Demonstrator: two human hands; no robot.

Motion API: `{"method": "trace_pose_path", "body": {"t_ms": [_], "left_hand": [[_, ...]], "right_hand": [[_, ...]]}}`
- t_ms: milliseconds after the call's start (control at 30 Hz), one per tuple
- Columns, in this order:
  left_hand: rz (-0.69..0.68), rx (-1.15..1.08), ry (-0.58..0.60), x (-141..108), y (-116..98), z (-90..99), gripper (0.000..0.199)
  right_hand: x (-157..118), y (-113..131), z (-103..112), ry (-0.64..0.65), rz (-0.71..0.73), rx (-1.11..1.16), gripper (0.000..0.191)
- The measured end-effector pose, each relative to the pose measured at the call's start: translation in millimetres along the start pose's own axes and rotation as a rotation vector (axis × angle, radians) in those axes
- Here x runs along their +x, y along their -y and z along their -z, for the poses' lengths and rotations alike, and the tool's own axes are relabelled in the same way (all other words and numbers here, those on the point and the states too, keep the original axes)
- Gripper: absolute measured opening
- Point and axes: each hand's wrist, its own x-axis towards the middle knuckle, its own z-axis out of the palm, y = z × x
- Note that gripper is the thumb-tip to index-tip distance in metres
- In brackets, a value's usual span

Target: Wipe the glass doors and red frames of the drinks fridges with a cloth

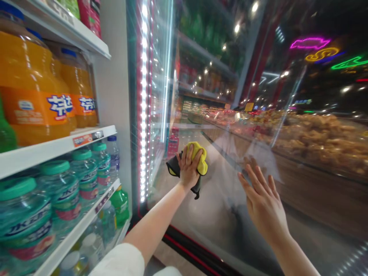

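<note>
My left hand (189,167) presses a yellow and dark grey cleaning cloth (202,164) against the glass door (212,218), its fingers bent over the bunched fabric. A dark corner of the cloth hangs below the palm and another sticks out to the left. To the right, my right hand (266,205) is held up with the fingers spread, holding nothing. It is at or close to the glass, where its reflection shows; whether it touches I cannot tell.
Shelves at left carry large orange soda bottles (31,84), teal-capped water bottles (61,191) and a green bottle (119,205). A lit LED strip (143,103) runs up beside the glass. The door's black and red bottom frame (189,245) crosses below. Piled goods (322,138) show through or in the glass.
</note>
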Motion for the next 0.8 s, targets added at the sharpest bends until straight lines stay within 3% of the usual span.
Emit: {"method": "trace_pose_path", "body": {"t_ms": [100,200,300,367,500,633,700,800], "left_hand": [[0.161,-0.017,-0.093,8.5,28.2,4.6,0.058],[0.284,-0.035,-0.131,-21.8,47.6,3.1,0.062],[0.248,-0.03,-0.105,-61.6,46.3,-0.4,0.066],[0.16,-0.013,-0.068,-73.7,37.2,-1.2,0.068],[0.02,0.013,-0.011,-45.8,27.5,4.2,0.061],[0.106,-0.028,-0.088,-5.8,54.1,10.5,0.056],[0.202,-0.055,-0.125,-9.6,73.6,10.0,0.057],[0.345,-0.078,-0.168,-45.3,90.8,5.2,0.062]], "right_hand": [[4.2,4.7,-8.7,0.005,-0.072,-0.011,0.076],[1.3,6.7,-18.3,0.02,-0.088,-0.036,0.079],[-3.1,6.9,-23.9,0.022,-0.063,-0.067,0.081],[-5.2,6.4,-24.6,0.031,-0.044,-0.098,0.08],[-7.2,3.7,-23.8,0.047,-0.016,-0.143,0.078],[-8.4,1.8,-24.5,0.035,-0.014,-0.145,0.077],[-8.7,2.4,-24.3,0.057,-0.028,-0.158,0.078],[-8.7,4.2,-22.4,0.151,-0.039,-0.235,0.079]]}}
